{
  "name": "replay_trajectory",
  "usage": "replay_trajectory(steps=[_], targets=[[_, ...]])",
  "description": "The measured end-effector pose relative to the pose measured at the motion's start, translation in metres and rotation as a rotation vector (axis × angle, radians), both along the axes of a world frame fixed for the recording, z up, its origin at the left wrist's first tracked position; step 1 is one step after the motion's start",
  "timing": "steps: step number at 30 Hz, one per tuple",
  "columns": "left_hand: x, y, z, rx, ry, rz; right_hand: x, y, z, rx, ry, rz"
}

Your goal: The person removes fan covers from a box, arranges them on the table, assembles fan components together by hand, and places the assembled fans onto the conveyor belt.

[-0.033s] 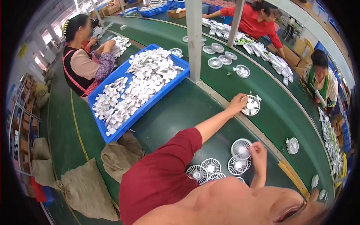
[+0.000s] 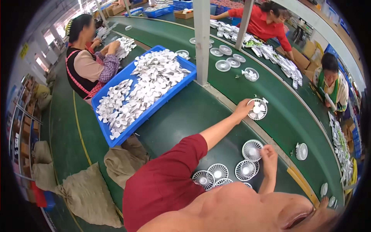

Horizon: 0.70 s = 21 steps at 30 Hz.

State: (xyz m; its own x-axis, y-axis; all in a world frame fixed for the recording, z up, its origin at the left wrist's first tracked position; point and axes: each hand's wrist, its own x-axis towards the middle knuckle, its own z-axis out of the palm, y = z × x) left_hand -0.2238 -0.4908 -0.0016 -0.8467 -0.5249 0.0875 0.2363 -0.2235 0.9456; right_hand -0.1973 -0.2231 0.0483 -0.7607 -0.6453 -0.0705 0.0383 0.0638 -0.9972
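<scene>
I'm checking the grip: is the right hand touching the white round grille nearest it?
Touching. The head view shows the right hand with its fingers at the right edge of the white round grille, no gap between.

This is a factory workshop, laid out as an assembly line: a long green belt [image 2: 288, 121] carries white fan covers [image 2: 223, 66], with co-workers [image 2: 85, 63] along both sides. A blue tray [image 2: 170, 96] heaped with matching fan blades [image 2: 152, 77], bulging sacks [image 2: 91, 197], packed shelves [image 2: 24, 133] and a yellow floor line [image 2: 80, 133] show bulk production.
</scene>
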Motion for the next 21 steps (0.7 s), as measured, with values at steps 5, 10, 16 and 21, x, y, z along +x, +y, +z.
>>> replay_trajectory(steps=[5, 10, 16, 21], targets=[[0.039, 0.017, 0.019, 0.732, 0.282, -0.322, -0.035, -0.04, 0.022, -0.384, -0.113, -0.132], [0.055, 0.032, 0.042, 0.848, 0.251, -0.607, -0.037, -0.078, 0.022, -0.329, 0.334, -0.245], [0.056, 0.04, 0.035, 0.897, 0.147, -0.66, -0.009, -0.082, 0.03, 0.201, 1.143, -0.171], [0.051, 0.054, 0.039, 0.874, 0.215, -0.51, -0.01, -0.079, 0.024, 0.199, 1.052, -0.051]])
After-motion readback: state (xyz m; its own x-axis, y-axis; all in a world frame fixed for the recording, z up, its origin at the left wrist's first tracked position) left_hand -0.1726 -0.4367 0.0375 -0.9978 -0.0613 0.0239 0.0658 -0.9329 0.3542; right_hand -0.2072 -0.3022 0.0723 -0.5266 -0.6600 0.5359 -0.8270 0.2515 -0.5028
